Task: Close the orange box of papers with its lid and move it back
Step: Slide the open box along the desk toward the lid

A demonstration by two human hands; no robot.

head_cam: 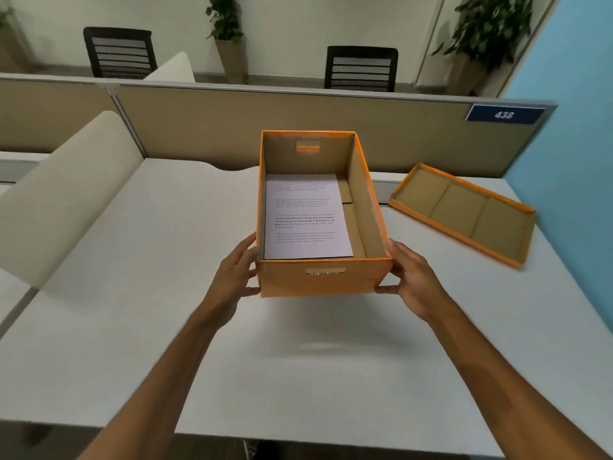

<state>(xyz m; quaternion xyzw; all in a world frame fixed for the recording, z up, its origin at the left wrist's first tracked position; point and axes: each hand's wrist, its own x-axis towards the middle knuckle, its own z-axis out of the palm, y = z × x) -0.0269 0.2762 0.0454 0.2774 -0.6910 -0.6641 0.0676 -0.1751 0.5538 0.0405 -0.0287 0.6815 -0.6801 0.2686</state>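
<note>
An open orange box (323,280) stands in the middle of the white desk (132,293), with printed white papers (306,217) lying flat on its cardboard floor. My left hand (234,277) grips the box's near left corner, and my right hand (413,277) grips its near right corner. The orange lid (464,212) lies upside down on the desk to the right of the box, apart from it, brown inside facing up.
A tan partition wall (232,127) with a blue "438" sign (504,114) runs behind the desk. A beige curved divider (63,194) rises at the left. A blue wall (577,127) stands at the right. Two black chairs and potted plants sit beyond the partition.
</note>
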